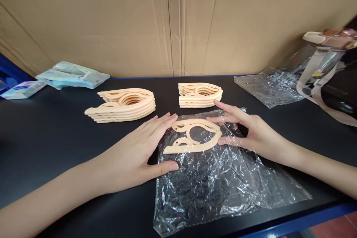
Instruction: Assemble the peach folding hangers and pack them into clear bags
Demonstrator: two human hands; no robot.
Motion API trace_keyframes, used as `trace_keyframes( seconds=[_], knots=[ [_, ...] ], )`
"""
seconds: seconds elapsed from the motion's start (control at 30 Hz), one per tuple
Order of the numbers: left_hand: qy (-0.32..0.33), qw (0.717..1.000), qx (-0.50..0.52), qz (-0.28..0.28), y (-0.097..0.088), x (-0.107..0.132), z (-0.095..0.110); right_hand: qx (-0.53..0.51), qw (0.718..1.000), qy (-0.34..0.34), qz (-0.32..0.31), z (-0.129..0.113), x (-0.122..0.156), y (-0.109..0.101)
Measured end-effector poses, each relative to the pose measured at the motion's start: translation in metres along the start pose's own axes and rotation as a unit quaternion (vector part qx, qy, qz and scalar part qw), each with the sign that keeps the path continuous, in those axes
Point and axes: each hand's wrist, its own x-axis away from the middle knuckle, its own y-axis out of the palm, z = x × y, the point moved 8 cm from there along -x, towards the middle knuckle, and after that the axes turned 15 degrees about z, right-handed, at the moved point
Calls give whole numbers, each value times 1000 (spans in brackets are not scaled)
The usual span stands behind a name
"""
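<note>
A peach folded plastic hanger (205, 148) lies at the upper part of a clear plastic bag (200, 189); I cannot tell whether it is inside or on top. My left hand (139, 152) rests palm down by the bag's left edge, fingers stretched out and fingertips at the hanger's left end. At the right end of the hanger is my right hand (251, 130), its fingers spread, the thumb near the hanger's curved end. Its index fingertip reaches toward a stack of folded hangers (199, 102) just behind. Another stack of hangers (125, 113) sits behind my left hand.
Tissue packs (75, 76) lie at the back left of the black table (33, 145). At the right back are a crumpled clear bag (267, 85) and a bottle with a strap (326, 52). A cardboard wall (117, 22) stands along the rear edge.
</note>
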Motion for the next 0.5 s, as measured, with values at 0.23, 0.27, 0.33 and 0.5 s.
trace_keyframes(
  seconds=[0.23,0.27,0.33,0.5],
  knots=[
    [10,1000,-7,1,1,0,-1,-8,1000,-22,-15,-4,-2,3],
    [12,1000,-4,1,2,-1,0,-10,999,-29,-13,-5,-2,3],
    [13,1000,4,-1,2,-2,1,-12,999,-34,-9,-4,-3,4],
    [-5,1000,8,12,-1,-4,3,19,998,-52,22,-6,-2,5]
  ],
)
